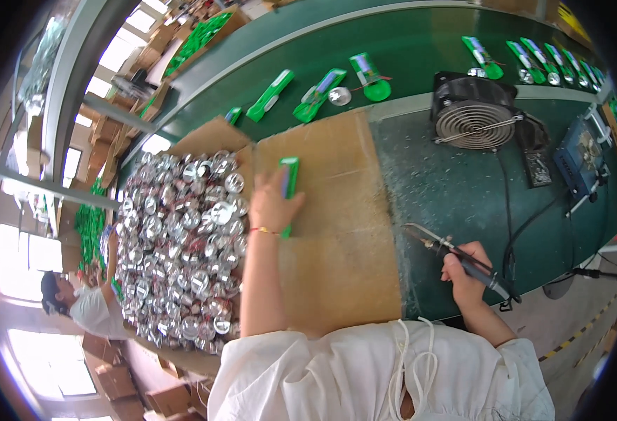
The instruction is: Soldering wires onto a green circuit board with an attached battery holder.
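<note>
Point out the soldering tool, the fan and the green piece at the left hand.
Soldering tool (491, 280), head view: its handle.
Fan (475, 126), head view: its round front grille.
Green piece (292, 182), head view: its upper part.

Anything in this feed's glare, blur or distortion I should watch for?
Head view: the windows at left are blown out; glints break up the heaped silver parts; the far green belt bows with the fisheye, and the corners go black; the left hand looks slightly soft, while the right hand and soldering iron read clearly enough.
</note>
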### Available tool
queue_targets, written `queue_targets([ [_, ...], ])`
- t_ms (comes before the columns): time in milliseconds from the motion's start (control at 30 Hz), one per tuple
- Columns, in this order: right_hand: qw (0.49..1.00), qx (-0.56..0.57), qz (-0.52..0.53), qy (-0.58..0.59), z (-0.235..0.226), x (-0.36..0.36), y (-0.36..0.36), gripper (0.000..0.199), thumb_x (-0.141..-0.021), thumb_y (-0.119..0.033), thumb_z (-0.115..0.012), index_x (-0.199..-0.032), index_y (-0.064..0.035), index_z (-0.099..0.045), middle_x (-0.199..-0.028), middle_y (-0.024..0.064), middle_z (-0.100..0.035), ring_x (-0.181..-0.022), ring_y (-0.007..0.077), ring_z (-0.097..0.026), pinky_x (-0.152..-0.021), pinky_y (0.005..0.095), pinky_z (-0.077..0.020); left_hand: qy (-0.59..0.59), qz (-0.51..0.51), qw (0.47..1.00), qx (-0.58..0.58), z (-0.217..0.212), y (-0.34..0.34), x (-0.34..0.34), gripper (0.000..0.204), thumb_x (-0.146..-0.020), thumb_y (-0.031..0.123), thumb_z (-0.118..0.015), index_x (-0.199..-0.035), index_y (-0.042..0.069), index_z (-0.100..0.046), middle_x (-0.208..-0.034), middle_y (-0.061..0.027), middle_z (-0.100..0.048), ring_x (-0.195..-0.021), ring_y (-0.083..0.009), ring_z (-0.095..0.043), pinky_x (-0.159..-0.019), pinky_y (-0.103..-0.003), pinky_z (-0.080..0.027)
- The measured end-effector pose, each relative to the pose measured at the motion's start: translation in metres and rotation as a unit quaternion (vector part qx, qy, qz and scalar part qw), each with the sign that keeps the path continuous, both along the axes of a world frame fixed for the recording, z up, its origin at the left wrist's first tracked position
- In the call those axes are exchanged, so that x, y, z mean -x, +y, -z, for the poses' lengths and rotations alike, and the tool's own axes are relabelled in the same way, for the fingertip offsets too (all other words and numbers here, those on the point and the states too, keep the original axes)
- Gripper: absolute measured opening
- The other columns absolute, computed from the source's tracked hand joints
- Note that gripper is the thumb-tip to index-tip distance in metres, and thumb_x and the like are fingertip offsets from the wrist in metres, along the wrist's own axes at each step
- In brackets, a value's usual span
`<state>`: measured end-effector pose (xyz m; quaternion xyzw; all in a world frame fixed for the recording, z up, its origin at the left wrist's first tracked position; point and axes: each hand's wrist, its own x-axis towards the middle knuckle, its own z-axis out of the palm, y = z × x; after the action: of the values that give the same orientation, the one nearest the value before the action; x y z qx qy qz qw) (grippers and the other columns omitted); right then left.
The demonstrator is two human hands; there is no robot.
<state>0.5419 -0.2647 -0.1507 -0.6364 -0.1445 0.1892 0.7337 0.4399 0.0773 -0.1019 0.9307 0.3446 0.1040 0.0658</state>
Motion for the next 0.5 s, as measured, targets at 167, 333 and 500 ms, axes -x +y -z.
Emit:
queue_targets([
  [167,0.998,0.039,0.018,-0.046,0.002,-0.001,-0.004,0.015,-0.082,-0.01,-0.059,-0.085,0.0005,-0.049,-0.059,0.0055,-0.053,-0.047,0.0082,-0.05,-0.044,0.0198,-0.0414,-0.04,0.021,0.996,0.077,0.013,-0.094,0.01,0.067,-0.064,0.018,-0.066,-0.127,0.014,-0.044,-0.116,-0.0176,-0.045,-0.097,-0.0345,-0.054,-0.077,-0.04,-0.049],
  [333,0.996,0.032,0.022,-0.083,0.006,0.004,-0.004,0.016,-0.083,-0.013,-0.058,-0.084,-0.0001,-0.048,-0.059,0.0049,-0.052,-0.045,0.0081,-0.048,-0.042,0.0187,-0.0379,-0.193,0.038,0.967,0.162,-0.004,-0.15,0.048,0.057,-0.07,0.028,-0.07,-0.118,0.007,-0.047,-0.109,-0.0163,-0.046,-0.093,-0.0324,-0.054,-0.074,-0.038,-0.049],
  [500,0.995,0.041,0.038,-0.081,0.006,0.013,-0.014,0.016,-0.083,-0.013,-0.058,-0.083,-0.0004,-0.048,-0.059,0.0049,-0.052,-0.045,0.008,-0.048,-0.042,0.0185,-0.0373,-0.19,-0.117,0.966,-0.129,-0.001,-0.104,0.114,0.042,-0.067,0.017,-0.069,-0.104,0.006,-0.052,-0.104,-0.0133,-0.049,-0.093,-0.032,-0.051,-0.078,-0.041,-0.042],
])
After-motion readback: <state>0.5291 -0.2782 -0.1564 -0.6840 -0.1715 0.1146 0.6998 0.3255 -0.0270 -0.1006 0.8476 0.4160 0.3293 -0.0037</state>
